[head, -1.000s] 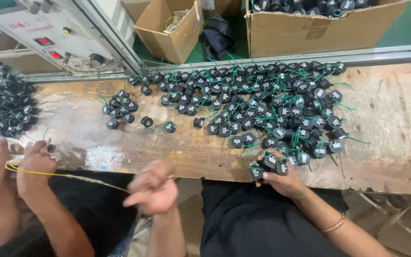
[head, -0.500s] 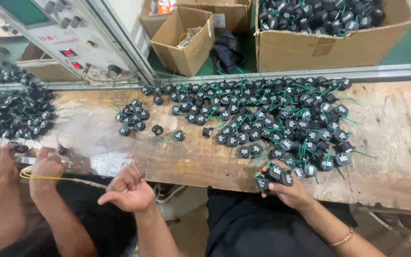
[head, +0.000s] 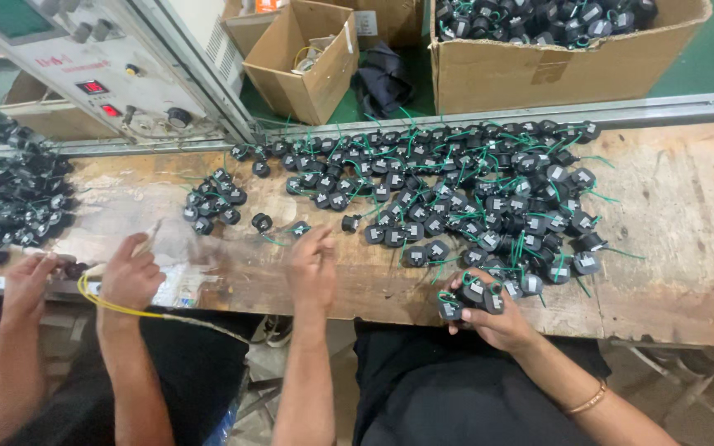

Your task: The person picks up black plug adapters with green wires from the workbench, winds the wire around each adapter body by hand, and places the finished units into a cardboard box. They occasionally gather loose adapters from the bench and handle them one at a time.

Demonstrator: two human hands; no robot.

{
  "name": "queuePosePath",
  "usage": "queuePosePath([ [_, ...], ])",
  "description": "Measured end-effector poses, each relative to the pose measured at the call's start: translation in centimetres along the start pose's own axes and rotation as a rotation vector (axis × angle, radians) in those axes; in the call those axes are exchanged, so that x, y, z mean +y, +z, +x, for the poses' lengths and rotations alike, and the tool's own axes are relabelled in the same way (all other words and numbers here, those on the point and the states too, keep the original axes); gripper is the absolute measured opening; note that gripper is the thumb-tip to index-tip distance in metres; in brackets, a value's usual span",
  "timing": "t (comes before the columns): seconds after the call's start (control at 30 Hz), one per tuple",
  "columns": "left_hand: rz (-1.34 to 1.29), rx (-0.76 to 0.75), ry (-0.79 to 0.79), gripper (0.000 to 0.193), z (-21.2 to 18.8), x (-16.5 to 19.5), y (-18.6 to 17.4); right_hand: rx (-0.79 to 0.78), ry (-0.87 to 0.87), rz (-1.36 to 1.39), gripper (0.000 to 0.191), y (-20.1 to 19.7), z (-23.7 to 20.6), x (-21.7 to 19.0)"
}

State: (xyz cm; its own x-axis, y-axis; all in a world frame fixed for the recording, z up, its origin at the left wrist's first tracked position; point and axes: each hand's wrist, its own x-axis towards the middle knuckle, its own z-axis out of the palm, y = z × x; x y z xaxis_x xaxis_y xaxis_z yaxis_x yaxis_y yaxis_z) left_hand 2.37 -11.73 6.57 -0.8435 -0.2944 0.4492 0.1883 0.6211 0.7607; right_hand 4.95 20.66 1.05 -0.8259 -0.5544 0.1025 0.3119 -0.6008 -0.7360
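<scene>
My right hand (head: 489,310), at lower centre-right of the frame, is curled closed around several small black parts (head: 473,296) at the near edge of the wooden surface (head: 687,223). My left hand (head: 311,264), at centre, lies open and flat, apparently holding nothing, fingertips beside a loose black part (head: 299,229). The main pile (head: 473,190) spreads across upper centre. Another person's hands (head: 130,272) at lower left hold a yellow wire (head: 113,304).

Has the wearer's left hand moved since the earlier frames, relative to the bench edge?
Yes. The left hand has gone forward from over the lap, past the wooden bench edge, and now rests on the board near a stray black part.
</scene>
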Motion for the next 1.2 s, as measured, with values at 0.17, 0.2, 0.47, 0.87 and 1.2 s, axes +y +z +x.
queuePosePath([
  [0.17,0.43,-0.247,0.405,0.073,-1.4,2.7,5.9,0.017,0.017,0.008,0.046,0.0,-0.2,0.0],
  [0.2,0.342,-0.251,0.332,0.071,-1.6,2.5,5.9,0.015,0.014,0.0,0.046,0.0,-0.2,0.0],
  [0.47,-0.3,-0.045,-0.233,0.05,-4.2,-0.7,4.0,0.039,-0.01,0.015,0.049,0.4,-0.2,0.1],
  [0.87,-0.536,-0.246,0.347,0.025,-6.1,9.7,6.8,0.05,-0.049,0.08,0.067,0.8,-0.3,-0.4],
  [1.2,-0.556,-0.339,0.434,0.029,-7.2,8.9,5.1,0.102,-0.037,0.215,0.067,0.1,-0.6,0.0],
])
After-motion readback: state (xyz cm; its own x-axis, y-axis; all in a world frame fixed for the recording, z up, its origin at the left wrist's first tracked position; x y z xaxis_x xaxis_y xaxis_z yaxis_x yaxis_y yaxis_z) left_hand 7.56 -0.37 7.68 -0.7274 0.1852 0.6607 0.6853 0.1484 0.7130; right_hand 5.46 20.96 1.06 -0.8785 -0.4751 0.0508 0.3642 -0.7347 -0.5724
